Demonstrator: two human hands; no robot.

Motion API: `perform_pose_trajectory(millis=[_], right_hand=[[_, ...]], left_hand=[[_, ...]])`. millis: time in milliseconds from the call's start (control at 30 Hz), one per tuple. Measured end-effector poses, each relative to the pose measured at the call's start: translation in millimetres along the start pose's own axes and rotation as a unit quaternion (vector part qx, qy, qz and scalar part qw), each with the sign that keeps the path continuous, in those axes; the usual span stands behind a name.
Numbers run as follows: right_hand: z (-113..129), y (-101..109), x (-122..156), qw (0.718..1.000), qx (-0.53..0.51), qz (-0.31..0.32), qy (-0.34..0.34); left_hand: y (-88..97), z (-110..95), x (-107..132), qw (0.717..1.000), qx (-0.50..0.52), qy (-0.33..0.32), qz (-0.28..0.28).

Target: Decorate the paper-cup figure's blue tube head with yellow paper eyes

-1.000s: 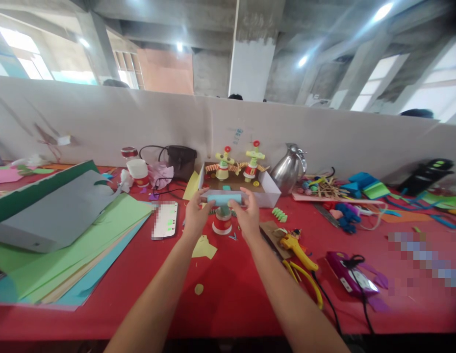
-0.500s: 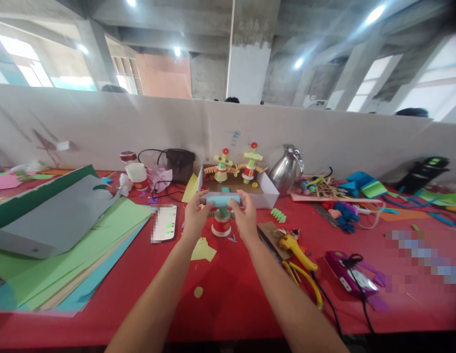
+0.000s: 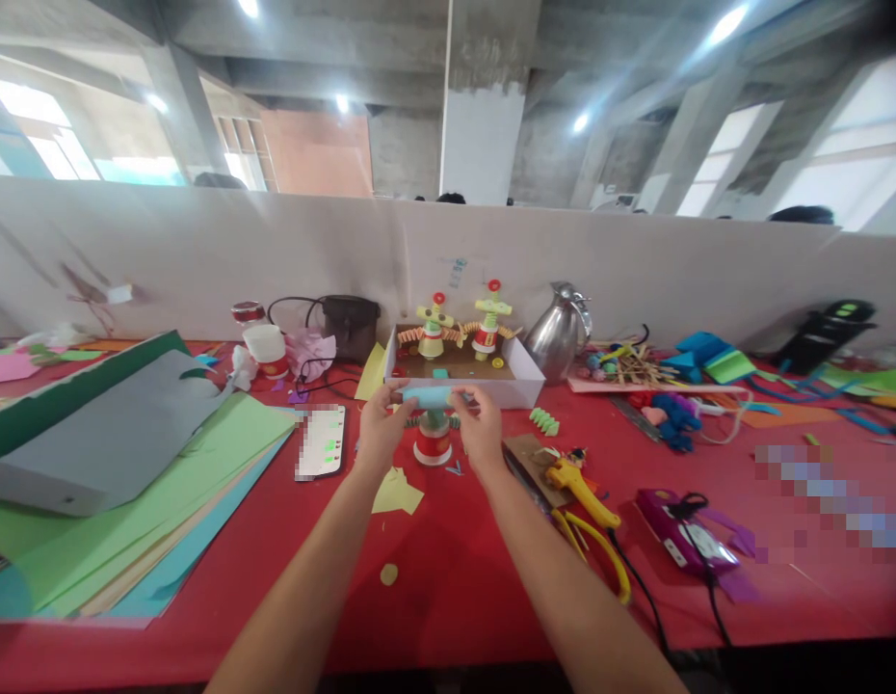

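Two hands, both mine, pinch one pale blue roll (image 3: 428, 395) by its ends; my left hand (image 3: 380, 432) is closed on the left end with thumb and fingers, and my right hand (image 3: 478, 429) is closed on the right end; the roll lies level and crosswise over a green stem (image 3: 434, 419) that stands in a red cup (image 3: 432, 450) on the red table (image 3: 455, 578); I cannot tell whether roll and stem touch; the cup wears a white band, its print too small to read; just behind stands a white box (image 3: 526, 381) with two figures (image 3: 432, 328) of the same build inside; a steel jug (image 3: 556, 333) stands right of the box; a yellow glue gun (image 3: 574, 477) lies near my right wrist, and a yellow scrap (image 3: 397, 493) lies under my left; coloured paper (image 3: 130, 463) is stacked far left; a small blue mark on the partition (image 3: 636, 280) is too faint to read.
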State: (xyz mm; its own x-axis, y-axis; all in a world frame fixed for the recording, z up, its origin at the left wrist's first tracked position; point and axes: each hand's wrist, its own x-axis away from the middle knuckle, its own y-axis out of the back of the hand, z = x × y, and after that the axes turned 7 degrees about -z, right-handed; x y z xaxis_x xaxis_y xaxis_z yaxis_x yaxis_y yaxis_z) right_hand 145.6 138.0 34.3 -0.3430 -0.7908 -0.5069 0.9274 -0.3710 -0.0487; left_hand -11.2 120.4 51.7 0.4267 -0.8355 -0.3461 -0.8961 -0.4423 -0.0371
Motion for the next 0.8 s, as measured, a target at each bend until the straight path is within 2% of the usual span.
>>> perform_pose_trajectory(millis=[200,333,433,467,533,600,633,700,800], right_hand=[[14.6,2.4,0.1,0.999,0.0,-0.044,-0.011],[31.3,18.4,13.6,0.997,-0.031,-0.04,-0.053],[41.7,38.2,37.8,0.995,-0.056,0.004,-0.087],[44.5,45.3,48.0,0.993,-0.061,0.021,-0.098],[49.3,59.1,69.4,0.99,-0.065,0.049,-0.119],[52.6,71.7,89.7,0.985,-0.068,0.072,-0.144],[53.5,77.4,98.7,0.981,-0.07,0.084,-0.161],[53.5,87.8,113.6,0.973,-0.072,0.1,-0.198],[50.2,101.0,127.7,0.965,-0.067,0.117,-0.223]], left_hand=[[2.9,-6.5,1.5,1.0,-0.006,0.006,0.015],[10.2,-18.4,6.5,1.0,-0.018,-0.001,-0.003],[19.9,-27.4,29.1,0.992,-0.089,-0.064,-0.058],[22.7,-29.2,42.1,0.989,-0.111,-0.077,-0.055],[26.0,-30.2,74.6,0.993,-0.109,-0.031,0.026],[25.7,-27.8,110.1,0.987,-0.071,0.059,0.134],[24.5,-25.8,126.5,0.981,-0.048,0.099,0.161],[21.4,-21.7,152.7,0.975,-0.023,0.148,0.166],[18.3,-19.0,173.9,0.973,-0.007,0.186,0.138]])
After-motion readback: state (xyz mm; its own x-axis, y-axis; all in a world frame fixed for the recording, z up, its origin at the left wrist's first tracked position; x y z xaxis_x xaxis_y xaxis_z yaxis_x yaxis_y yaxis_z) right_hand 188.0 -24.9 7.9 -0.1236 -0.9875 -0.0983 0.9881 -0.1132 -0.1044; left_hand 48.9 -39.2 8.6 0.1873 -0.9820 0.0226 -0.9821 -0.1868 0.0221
